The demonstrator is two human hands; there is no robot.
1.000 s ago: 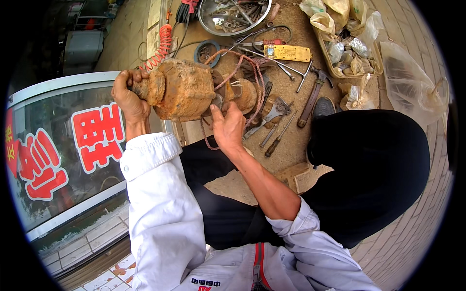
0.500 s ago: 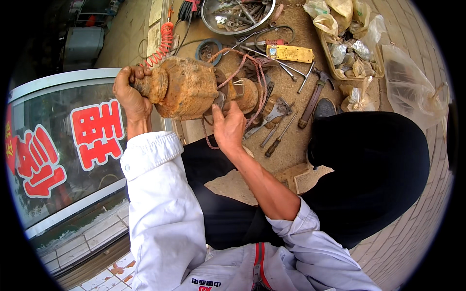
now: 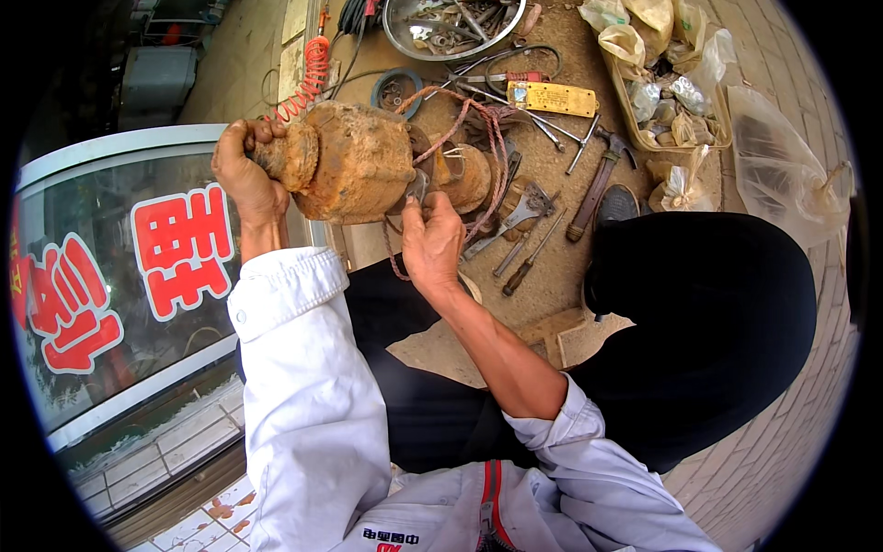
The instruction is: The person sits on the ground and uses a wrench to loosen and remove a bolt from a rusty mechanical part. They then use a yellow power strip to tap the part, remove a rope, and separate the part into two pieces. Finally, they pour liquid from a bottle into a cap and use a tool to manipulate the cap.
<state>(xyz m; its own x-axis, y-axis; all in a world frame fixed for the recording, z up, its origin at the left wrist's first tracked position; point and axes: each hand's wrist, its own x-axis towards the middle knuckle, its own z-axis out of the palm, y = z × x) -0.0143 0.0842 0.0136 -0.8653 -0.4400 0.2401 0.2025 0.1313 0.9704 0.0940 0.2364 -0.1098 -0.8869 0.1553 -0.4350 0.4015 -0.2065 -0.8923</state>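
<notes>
A heavily rusted cast-metal machine [image 3: 361, 166], shaped like a small pump, lies across in front of me above my lap. My left hand [image 3: 250, 170] is wrapped round its narrow left end. At the gap in its middle my right hand [image 3: 432, 239] is closed, with thumb and forefinger pressed together against the metal. A small grey bit shows by those fingertips, but what they pinch is mostly hidden. A pinkish rope [image 3: 498, 156] loops round the right part of the machine and hangs below it.
Beyond lie a hammer [image 3: 593, 195], a screwdriver [image 3: 522, 278], an adjustable wrench [image 3: 524, 210] and a yellow box [image 3: 552, 99]. A metal basin [image 3: 394, 37] holds loose parts; a tray [image 3: 724, 138] holds bags. A red coiled hose [image 3: 315, 69] and a glass cabinet [image 3: 120, 276] are at left.
The machine and both hands stay almost in place, with only a very slight shift. My right hand's grip looks the same, and the view has moved a little.
</notes>
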